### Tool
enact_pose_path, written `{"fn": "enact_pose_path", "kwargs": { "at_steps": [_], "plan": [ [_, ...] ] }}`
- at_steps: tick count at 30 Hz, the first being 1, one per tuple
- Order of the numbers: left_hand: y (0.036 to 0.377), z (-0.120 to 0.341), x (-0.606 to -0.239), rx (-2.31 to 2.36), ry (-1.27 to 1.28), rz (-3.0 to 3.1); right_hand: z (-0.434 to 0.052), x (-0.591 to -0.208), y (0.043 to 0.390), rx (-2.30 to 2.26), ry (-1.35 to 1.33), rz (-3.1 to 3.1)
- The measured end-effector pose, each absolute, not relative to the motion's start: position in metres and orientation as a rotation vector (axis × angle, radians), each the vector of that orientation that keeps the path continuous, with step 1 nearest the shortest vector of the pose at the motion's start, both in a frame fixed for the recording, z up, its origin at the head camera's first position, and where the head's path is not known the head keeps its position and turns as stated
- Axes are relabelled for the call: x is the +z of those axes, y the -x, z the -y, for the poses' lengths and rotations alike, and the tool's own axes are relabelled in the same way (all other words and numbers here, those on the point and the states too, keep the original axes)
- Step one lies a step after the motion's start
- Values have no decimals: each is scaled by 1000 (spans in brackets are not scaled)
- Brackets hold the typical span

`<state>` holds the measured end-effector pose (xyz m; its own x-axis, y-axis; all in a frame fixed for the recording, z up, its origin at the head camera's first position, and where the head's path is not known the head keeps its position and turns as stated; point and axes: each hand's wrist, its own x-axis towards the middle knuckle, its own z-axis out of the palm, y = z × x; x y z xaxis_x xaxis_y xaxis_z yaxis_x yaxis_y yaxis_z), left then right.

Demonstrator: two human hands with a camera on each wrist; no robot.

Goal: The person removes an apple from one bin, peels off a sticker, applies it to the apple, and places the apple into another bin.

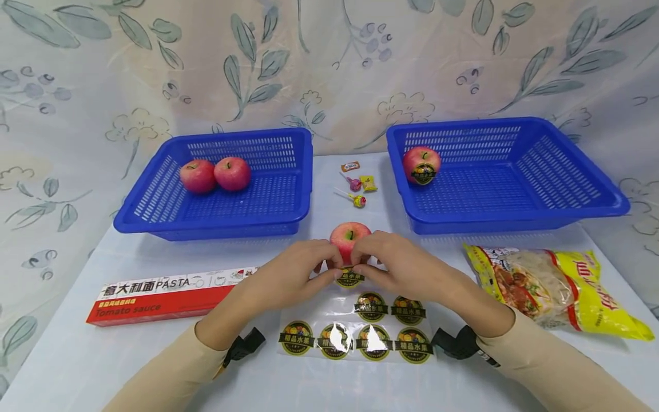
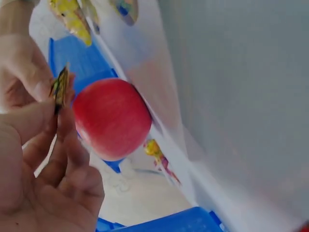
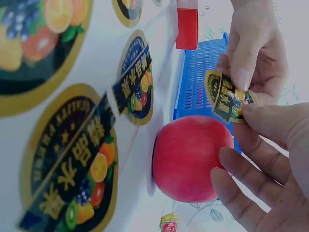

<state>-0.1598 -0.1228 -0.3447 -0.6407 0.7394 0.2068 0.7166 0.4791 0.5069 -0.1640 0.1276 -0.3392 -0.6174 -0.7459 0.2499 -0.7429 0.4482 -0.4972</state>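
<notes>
A round black-and-gold fruit sticker [image 3: 226, 96] is held between both hands, in front of a red apple [image 1: 350, 234] standing on the table. My left hand [image 1: 301, 268] pinches one edge of it between thumb and fingers. The opposite edge is pinched by my right hand [image 1: 399, 264], whose other fingertips lie close to the apple's side in the right wrist view. Seen from the left wrist, the sticker [image 2: 60, 89] appears nearly edge-on. Below the hands lies a clear sheet [image 1: 314, 304] with several more stickers of the same kind.
Two apples [image 1: 233, 174] sit in the left blue basket [image 1: 231, 228]; a stickered apple [image 1: 421, 162] sits in the right blue basket [image 1: 515, 218]. Lollipops [image 1: 358, 201] and wrapped sweets [image 1: 368, 183] lie between. A pasta box [image 1: 165, 297] is at left, a yellow food bag [image 1: 561, 289] at right.
</notes>
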Motion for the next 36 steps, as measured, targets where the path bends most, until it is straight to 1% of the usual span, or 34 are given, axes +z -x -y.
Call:
{"fn": "enact_pose_path", "kwargs": {
  "at_steps": [8, 17, 27, 36],
  "plan": [
    [160, 115, -347, 912, -1179, -2850, -130, -341, 169, -939, 1358, -2842],
    [163, 107, -352, 858, -1177, -3019, -129, -346, 177, -924, 1399, -2882],
    [168, 101, -348, 767, -1155, -3001, -128, -350, 181, -980, 1324, -2912],
    [173, 98, -349, 801, -1045, -3008, -131, -352, 187, -1016, 1277, -2876]
  ]
}}
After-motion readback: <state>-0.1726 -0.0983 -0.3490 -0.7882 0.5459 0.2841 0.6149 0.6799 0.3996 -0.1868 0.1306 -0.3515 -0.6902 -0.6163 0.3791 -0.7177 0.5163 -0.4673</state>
